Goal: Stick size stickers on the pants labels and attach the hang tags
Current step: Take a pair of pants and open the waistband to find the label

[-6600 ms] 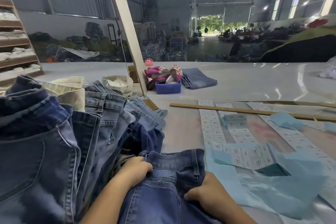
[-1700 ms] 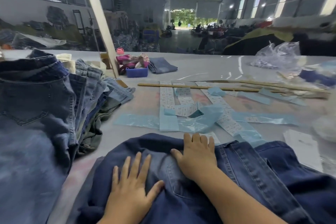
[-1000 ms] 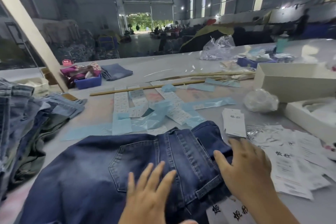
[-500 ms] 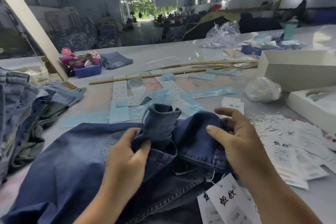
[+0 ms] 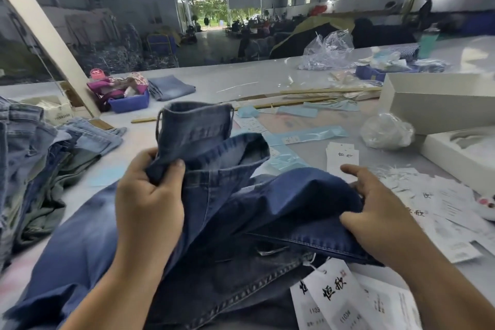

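- Head view: the dark jeans (image 5: 241, 222) lie on the table (image 5: 241, 80) directly before the person, waistband raised.
- Left hand (image 5: 150, 195): fingers curled, gripping the lifted waistband.
- Right hand (image 5: 375, 211): thumb and fingers pinching the denim's right edge.
- Hang tags (image 5: 334, 300): two show at the near edge, one strung to the jeans.
- Borders: jeans pile (image 5: 40, 158) left, two white boxes (image 5: 439, 104) right.

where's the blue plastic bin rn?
Head view, upper left: the blue bin sits on the far table beside the slanted beam, with folded jeans on its right.
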Demonstrator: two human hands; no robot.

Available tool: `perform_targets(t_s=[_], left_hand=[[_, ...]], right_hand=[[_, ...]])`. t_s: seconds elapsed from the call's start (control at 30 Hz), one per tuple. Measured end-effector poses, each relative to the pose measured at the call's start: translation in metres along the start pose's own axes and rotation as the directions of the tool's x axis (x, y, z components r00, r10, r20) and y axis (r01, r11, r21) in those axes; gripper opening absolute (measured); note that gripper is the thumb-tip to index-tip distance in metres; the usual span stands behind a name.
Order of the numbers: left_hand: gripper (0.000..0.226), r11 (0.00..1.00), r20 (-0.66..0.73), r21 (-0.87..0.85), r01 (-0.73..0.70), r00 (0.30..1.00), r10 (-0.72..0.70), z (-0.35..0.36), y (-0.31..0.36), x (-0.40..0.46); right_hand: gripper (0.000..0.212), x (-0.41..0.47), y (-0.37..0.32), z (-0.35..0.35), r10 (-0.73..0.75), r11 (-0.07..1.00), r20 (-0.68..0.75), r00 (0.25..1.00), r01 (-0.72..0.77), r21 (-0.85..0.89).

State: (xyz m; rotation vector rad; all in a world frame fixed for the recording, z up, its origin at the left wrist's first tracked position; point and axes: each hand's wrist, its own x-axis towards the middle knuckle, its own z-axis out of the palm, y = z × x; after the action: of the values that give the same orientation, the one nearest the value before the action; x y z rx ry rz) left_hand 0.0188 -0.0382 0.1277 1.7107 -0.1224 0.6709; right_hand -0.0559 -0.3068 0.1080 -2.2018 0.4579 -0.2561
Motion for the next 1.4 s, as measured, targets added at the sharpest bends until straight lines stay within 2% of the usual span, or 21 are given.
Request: perform_targets(t_s=[0.07, 0.17, 0.3, 0.4, 0.5, 0.57, 0.63, 0.67, 0.73, 0.77, 0.8, 0.83, 0.87, 0.93, 0.97, 1.03, 1.13, 1.2, 1.27, 1.33, 1.4], left_hand=[[0.012, 0.999, 0.023, -0.033, -0.031, 0.999, 0.032, 0.0, 0.005, -0.001], [0.012, 0.997, 0.072, 0.031, -0.077, 0.995, 0.075, 0.007, 0.001, -0.009], [0.019, 1.0, 0.007, 0.007, 0.012, 1.0, -0.012, 0.013, -0.011, -0.014], [0.009, 0.994, -0.033, -0.093, 0.056, 0.998, -0.06, 0.008, -0.011, -0.008], [0.012, 0.982, -0.006, -0.178, 0.065, 0.998, -0.067, 0.0, -0.008, 0.003], [0.011, 0.986, 0.009, -0.16, 0.039, 0.999, -0.038, 0.0, -0.01, 0.007], [0.02, 0.997, 0.009, -0.073, 0.022, 1.0, -0.022, 0.004, -0.018, 0.01], [0.031, 0.999, 0.006, -0.038, 0.036, 0.999, -0.036, 0.006, -0.021, 0.01], [0.046, 0.998, -0.017, -0.014, 0.058, 0.998, -0.059, 0.007, -0.027, 0.01], [0.048, 0.998, -0.048, -0.014, 0.053, 0.997, -0.054, 0.005, -0.03, 0.01], [0.047, 0.999, -0.084, -0.014, 0.037, 0.996, -0.038, 0.002, -0.031, 0.012], [0.046, 1.0, -0.11, -0.009, 0.013, 0.994, -0.014, -0.001, -0.033, 0.014], [0.045, 1.0, -0.119, 0.002, -0.011, 0.993, 0.011, -0.004, -0.033, 0.016], [0.043, 0.999, -0.109, 0.017, -0.033, 0.993, 0.035, -0.006, -0.032, 0.018], [0.041, 0.999, -0.104, 0.011, -0.035, 0.994, 0.036, -0.005, -0.033, 0.019], [0.04, 1.0, -0.091, -0.004, -0.015, 0.996, 0.014, -0.001, -0.034, 0.018], [0.046, 0.995, 0.044, 0.086, -0.06, 0.997, 0.056, 0.01, -0.03, 0.008], [0.06, 0.89, 0.222, 0.312, -0.332, 0.937, 0.271, 0.021, -0.023, -0.007], [0.069, 0.677, 0.467, 0.428, -0.599, 0.788, 0.402, 0.038, -0.02, -0.028], [0.064, 0.591, 0.632, 0.498, -0.634, 0.732, 0.252, 0.054, -0.014, -0.047], [0.088, 0.591, 0.662, 0.614, -0.524, 0.749, -0.025, 0.065, -0.014, -0.054]], right_hand=[[0.07, 0.001, -0.006, 0.003, 0.085, 0.99, 0.108, 0.991, -0.072, -0.122], [0.045, 0.002, -0.014, -0.001, 0.117, 0.991, 0.206, 0.972, -0.099, -0.094], [0.057, -0.002, -0.019, -0.005, -0.036, 0.998, 0.081, 0.996, 0.04, -0.042], [0.064, 0.005, -0.018, 0.001, -0.06, 0.972, 0.02, 0.998, 0.063, -0.225], [0.035, 0.013, -0.02, 0.013, -0.079, 0.899, 0.021, 0.997, 0.081, -0.431], [0.026, 0.017, -0.022, 0.021, -0.234, 0.885, -0.073, 0.969, 0.181, -0.43], [0.018, 0.023, -0.025, 0.027, -0.454, 0.873, -0.229, 0.861, 0.379, -0.306], [0.015, 0.023, -0.03, 0.029, -0.569, 0.82, -0.311, 0.761, 0.498, -0.281], [0.02, 0.025, -0.031, 0.034, -0.732, 0.68, -0.389, 0.559, 0.626, -0.381], [0.024, 0.026, -0.029, 0.036, -0.758, 0.652, -0.401, 0.515, 0.625, -0.43], [0.026, 0.028, -0.024, 0.038, -0.75, 0.661, -0.415, 0.515, 0.59, -0.463], [0.026, 0.031, -0.019, 0.038, -0.703, 0.709, -0.424, 0.571, 0.52, -0.476], [0.024, 0.034, -0.013, 0.036, -0.609, 0.78, -0.401, 0.684, 0.427, -0.458], [0.024, 0.042, -0.009, 0.024, -0.314, 0.901, -0.164, 0.935, 0.239, -0.362], [0.024, 0.046, -0.008, 0.016, -0.18, 0.937, 0.008, 0.984, 0.174, -0.303], [0.023, 0.052, -0.013, 0.001, -0.08, 0.991, 0.246, 0.966, 0.105, -0.089], [0.036, 0.063, -0.028, -0.007, -0.163, 0.944, 0.274, 0.948, 0.069, 0.323], [0.036, 0.069, -0.035, -0.002, -0.213, 0.88, 0.302, 0.929, 0.048, 0.473], [0.048, 0.069, -0.039, 0.009, -0.238, 0.905, 0.302, 0.923, 0.098, 0.414], [0.067, 0.065, -0.038, 0.02, -0.276, 0.918, 0.29, 0.916, 0.162, 0.362], [0.077, 0.06, -0.036, 0.025, -0.326, 0.908, 0.266, 0.907, 0.223, 0.354]])
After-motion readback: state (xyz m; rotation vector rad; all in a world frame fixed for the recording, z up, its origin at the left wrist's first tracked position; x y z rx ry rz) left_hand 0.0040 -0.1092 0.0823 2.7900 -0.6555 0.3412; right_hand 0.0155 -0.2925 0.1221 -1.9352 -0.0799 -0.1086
